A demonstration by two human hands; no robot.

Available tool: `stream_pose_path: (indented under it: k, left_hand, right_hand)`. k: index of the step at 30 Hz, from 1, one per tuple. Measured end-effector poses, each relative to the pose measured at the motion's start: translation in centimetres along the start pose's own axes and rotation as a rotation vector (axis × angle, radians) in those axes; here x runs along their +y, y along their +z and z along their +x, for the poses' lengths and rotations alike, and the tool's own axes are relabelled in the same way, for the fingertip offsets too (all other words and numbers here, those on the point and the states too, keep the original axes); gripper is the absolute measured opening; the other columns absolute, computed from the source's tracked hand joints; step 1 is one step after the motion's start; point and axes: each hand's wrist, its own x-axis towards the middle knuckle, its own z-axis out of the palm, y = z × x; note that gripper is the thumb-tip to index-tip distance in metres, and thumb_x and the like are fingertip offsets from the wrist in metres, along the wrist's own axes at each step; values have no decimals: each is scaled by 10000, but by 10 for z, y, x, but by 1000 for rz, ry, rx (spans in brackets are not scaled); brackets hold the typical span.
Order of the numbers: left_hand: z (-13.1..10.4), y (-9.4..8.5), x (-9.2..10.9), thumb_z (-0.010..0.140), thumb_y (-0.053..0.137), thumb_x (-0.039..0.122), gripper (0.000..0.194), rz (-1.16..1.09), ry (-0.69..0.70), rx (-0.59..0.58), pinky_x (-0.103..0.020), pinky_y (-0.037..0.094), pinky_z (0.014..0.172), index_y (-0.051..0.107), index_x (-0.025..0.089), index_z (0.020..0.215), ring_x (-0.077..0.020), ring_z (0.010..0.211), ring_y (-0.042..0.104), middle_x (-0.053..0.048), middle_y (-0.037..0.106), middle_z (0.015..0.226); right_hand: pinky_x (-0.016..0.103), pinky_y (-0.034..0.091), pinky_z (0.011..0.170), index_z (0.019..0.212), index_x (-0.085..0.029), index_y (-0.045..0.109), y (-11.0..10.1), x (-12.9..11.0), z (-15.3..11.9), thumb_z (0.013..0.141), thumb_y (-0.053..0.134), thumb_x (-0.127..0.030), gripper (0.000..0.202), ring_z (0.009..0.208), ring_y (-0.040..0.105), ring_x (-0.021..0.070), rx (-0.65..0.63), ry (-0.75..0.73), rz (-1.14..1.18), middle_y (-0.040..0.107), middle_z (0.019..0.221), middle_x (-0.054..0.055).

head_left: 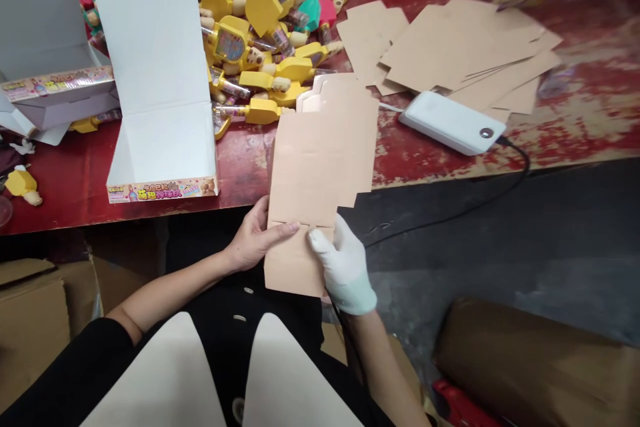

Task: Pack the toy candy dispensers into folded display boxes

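Both hands grip a tan cardboard insert with slits across it, held at the table's front edge. My left hand, bare, has its thumb flat on the face and its fingers behind the left side. On the right side my right hand, in a white glove with a pale green cuff, pinches the card, thumb on top. More flat tan cardboard pieces lie just behind it on the table. To the left stands an open white display box with a printed front strip.
Yellow toys with clear tubes are heaped at the back of the red table. Loose cardboard sheets and a white power bank with a black cable lie right. Another box stands left; a brown package is below.
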Motion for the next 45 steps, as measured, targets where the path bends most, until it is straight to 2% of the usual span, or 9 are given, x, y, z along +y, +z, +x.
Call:
stream_pose_path:
  k: [9,13,17,22,28,36,38,42,45]
  left_hand:
    - [4,-5,-4,697,908,462,817,66,24,-1,-437,480,1109,492,160,1331,-317,1294,601,-163,616,1369]
    - [5,-13,-3,742,846,575,1156,414,211,137,-505,464,1119,134,229,1583,-330,1372,508,-196,462,1479]
    - [14,-14,32,974,582,545,831,885,648,265,-540,296,1253,102,325,1615,-308,1537,281,-149,257,1635]
    - [41,6,94,1040,380,564,691,1159,951,-26,-528,191,1310,101,340,1631,-290,1588,200,-88,247,1679]
    - [59,24,127,950,533,656,804,1281,794,-97,-599,389,1186,245,315,1619,-394,1423,473,-154,445,1541]
    - [59,25,139,947,642,512,630,1139,771,-171,-547,381,1226,475,328,1525,-359,1370,569,-43,589,1495]
    - [59,15,146,942,658,483,641,1152,819,-133,-555,385,1228,473,315,1532,-357,1340,592,-50,628,1450]
    - [65,-11,161,941,677,450,674,1054,1071,33,-511,330,1291,411,363,1555,-308,1461,478,21,525,1557]
    - [53,-20,165,982,602,485,642,1011,1244,168,-478,290,1322,375,353,1568,-285,1526,389,27,428,1626]
  right_hand:
    - [418,586,1006,1257,-178,626,2,-11,3,844,693,-613,603,1163,692,280,-25,3,-27,698,1299,135]
    - [420,584,977,1245,-167,652,-24,-22,10,839,697,-626,614,1146,692,300,-5,-24,-134,711,1266,136]
    - [409,571,973,1289,-187,658,-56,-37,20,838,691,-645,644,1173,675,313,-71,-44,-239,703,1285,116]
    - [397,545,1009,1363,-197,633,-67,-65,33,853,675,-645,680,1190,661,308,-274,-60,-326,673,1344,98]
    - [355,573,942,1338,-166,658,-64,-100,41,884,665,-599,628,1123,692,279,-460,-48,-269,704,1286,107]
    - [444,568,970,1266,-157,705,-70,-122,60,812,688,-690,700,1077,696,306,-513,-95,-337,739,1157,105]
    - [494,533,1043,1305,-149,677,-62,-122,61,774,679,-748,801,1178,651,331,-343,-185,-413,706,1224,132]
    - [583,364,1205,1513,-151,481,-38,-93,54,812,655,-723,921,1442,427,375,492,-430,-633,479,1499,221]
    - [528,447,1165,1645,-192,195,-17,-71,42,915,570,-653,942,1431,471,319,430,-425,-496,369,1580,228]
